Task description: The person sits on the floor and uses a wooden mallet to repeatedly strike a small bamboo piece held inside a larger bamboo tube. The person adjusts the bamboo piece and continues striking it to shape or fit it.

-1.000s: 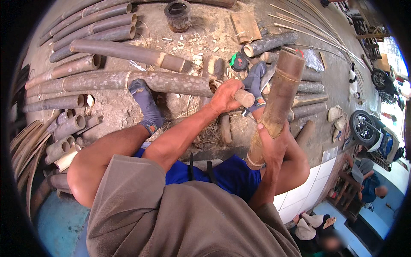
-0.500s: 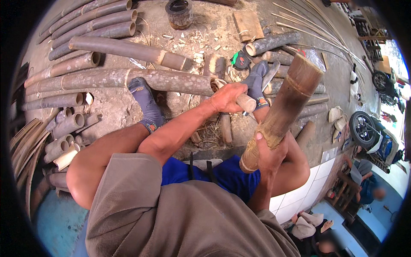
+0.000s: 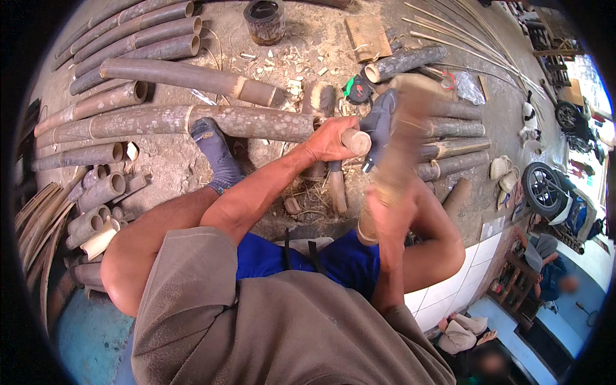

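Right hand gripped bamboo section, now motion-blurred and swung lower than half second before. Left hand fingers stayed closed on wooden handle; chopping stroke likely under way.

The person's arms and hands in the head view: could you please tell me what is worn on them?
Both forearms are bare from the elbow down. The left hand and the right hand, which is blurred, wear no gloves. A loose grey-brown shirt covers shoulders and upper arms. No watch or ring is visible.

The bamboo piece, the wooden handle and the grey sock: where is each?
bamboo piece [image 3: 401,154], head view, blurred middle of its length.
wooden handle [image 3: 355,142], head view, its round end.
grey sock [image 3: 215,154], head view, over the foot.
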Available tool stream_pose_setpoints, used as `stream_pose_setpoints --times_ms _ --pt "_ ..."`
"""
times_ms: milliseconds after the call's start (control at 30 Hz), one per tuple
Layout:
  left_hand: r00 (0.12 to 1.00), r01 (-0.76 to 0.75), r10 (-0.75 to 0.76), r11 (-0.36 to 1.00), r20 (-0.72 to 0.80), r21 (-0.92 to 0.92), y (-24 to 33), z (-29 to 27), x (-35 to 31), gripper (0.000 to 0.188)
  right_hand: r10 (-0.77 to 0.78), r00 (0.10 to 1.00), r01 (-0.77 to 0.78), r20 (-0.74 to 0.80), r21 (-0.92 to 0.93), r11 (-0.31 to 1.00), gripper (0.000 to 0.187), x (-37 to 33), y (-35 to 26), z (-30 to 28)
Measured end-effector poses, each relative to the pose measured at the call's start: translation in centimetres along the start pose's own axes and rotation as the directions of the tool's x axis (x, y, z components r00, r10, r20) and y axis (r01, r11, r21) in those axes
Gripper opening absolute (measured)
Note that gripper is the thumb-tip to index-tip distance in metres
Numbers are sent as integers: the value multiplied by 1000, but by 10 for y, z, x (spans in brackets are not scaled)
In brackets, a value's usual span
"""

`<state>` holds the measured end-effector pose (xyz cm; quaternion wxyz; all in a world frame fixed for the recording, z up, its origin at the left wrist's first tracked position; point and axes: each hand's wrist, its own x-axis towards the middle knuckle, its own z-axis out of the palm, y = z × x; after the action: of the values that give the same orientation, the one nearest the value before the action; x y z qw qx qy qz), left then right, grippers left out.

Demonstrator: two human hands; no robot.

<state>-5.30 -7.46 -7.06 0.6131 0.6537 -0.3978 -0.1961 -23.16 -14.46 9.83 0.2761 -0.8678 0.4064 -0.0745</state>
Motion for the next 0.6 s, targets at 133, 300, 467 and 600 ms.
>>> stream_pose_setpoints --times_ms 133,300,467,600 --pt "995 93 -97 988 -23 -126 4 -6 5 43 -43 999 45 -29 55 997 71 18 -7 -16" --pt "989 151 -148 983 27 -107 6 -9 11 40 -92 993 98 78 -67 993 71 32 -18 -7" --pt "966 253 -248 963 67 -93 4 -13 21 46 -90 995 86 47 82 993 75 41 -13 -3" --pt "966 258 -259 942 25 -213 -2 -3 6 60 -100 988 114 121 -108 988 72 35 -4 -8"
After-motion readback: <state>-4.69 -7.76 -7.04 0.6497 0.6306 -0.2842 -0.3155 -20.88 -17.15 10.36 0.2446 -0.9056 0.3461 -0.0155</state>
